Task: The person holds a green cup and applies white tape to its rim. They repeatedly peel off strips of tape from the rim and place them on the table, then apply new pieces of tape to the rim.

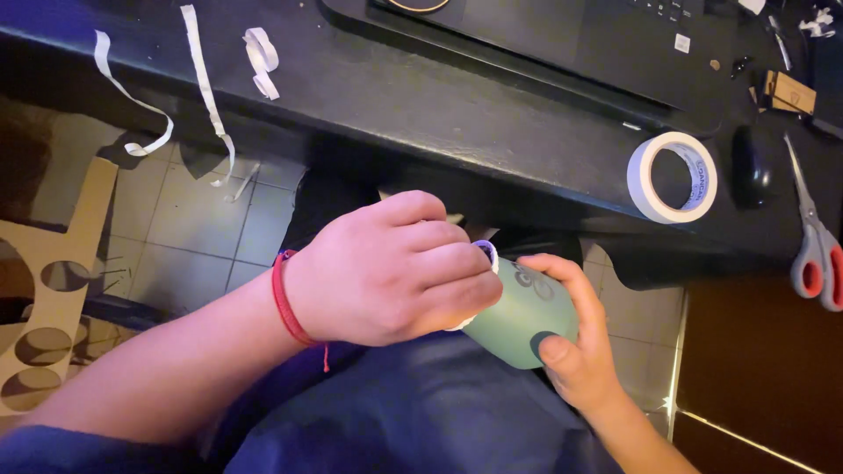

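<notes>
1. A green cup (518, 320) is held on its side over the lap; the right hand (580, 351) is wrapped around its body.
2. The left hand (386, 272) is closed over the white rim; the cup's inside is hidden.
3. A tape roll (672, 177) and scissors (817, 250) lie on the desk (421, 105); strips (202, 79) hang from its edge.

Home craft desk, dark desk (421, 105) as landmark, laptop (562, 35) at its back, masking tape roll (672, 177) and red-handled scissors (817, 254) on its right end, paper strips (206, 88) hanging off its left edge, cut-out cardboard sheet (48, 298) on tiled floor (202, 228) below.
</notes>
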